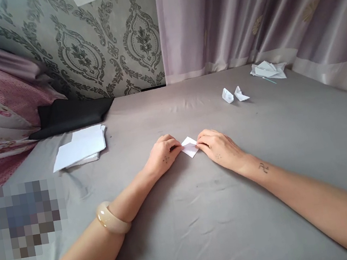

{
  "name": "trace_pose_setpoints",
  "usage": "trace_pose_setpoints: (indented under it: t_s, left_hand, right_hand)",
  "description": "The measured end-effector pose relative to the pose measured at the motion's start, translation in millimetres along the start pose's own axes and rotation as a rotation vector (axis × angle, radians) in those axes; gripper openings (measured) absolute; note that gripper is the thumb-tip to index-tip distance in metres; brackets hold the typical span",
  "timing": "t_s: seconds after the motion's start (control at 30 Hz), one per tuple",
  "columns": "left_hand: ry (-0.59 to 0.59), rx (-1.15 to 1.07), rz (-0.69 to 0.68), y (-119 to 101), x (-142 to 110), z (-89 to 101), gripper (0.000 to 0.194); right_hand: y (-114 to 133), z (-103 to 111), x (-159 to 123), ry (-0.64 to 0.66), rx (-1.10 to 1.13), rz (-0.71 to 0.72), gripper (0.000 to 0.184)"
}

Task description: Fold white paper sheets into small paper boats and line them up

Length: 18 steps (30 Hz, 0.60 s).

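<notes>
A small piece of folded white paper [190, 148], diamond-shaped, is held between my two hands just above or on the grey cloth [203, 213]. My left hand [165, 154] pinches its left corner between thumb and fingers. At the opposite corner, my right hand [218, 147] pinches the paper in the same way. A crease runs across the diamond between the two pinched corners. Beyond my right hand stand two small folded paper boats [228, 96], side by side on the cloth.
To the left lies a stack of white paper sheets [80, 145], with a black cloth [75, 112] behind it. At the far right sits a pile of folded white papers [268, 70] beside a thin green stick [269, 80]. Curtains [228, 16] and a patterned wall [109, 39] border the back.
</notes>
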<state>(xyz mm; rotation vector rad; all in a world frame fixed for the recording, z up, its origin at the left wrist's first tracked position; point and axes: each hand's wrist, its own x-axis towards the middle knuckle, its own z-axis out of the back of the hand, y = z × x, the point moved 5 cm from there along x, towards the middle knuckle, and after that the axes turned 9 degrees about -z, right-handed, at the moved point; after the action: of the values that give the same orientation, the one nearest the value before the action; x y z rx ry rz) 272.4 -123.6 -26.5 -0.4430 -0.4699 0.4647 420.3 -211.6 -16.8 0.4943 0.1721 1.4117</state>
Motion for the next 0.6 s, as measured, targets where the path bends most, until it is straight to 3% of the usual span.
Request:
trace_pose_setpoints:
  t_s: [0.13,0.3,0.6]
  left_hand:
    - [0.010,-0.103,0.156,2.1,2.2,2.6,0.016]
    - [0.005,-0.102,0.193,0.3,3.5,4.0,0.021]
    - [0.004,-0.093,0.274,4.2,5.0,0.8,0.021]
  right_hand:
    - [-7.2,3.6,8.5,0.054,0.164,-0.081,0.020]
    - [-20.5,2.0,18.0,0.134,0.324,-0.187,0.021]
    - [-26.2,-1.2,29.4,0.219,0.324,-0.259,0.021]
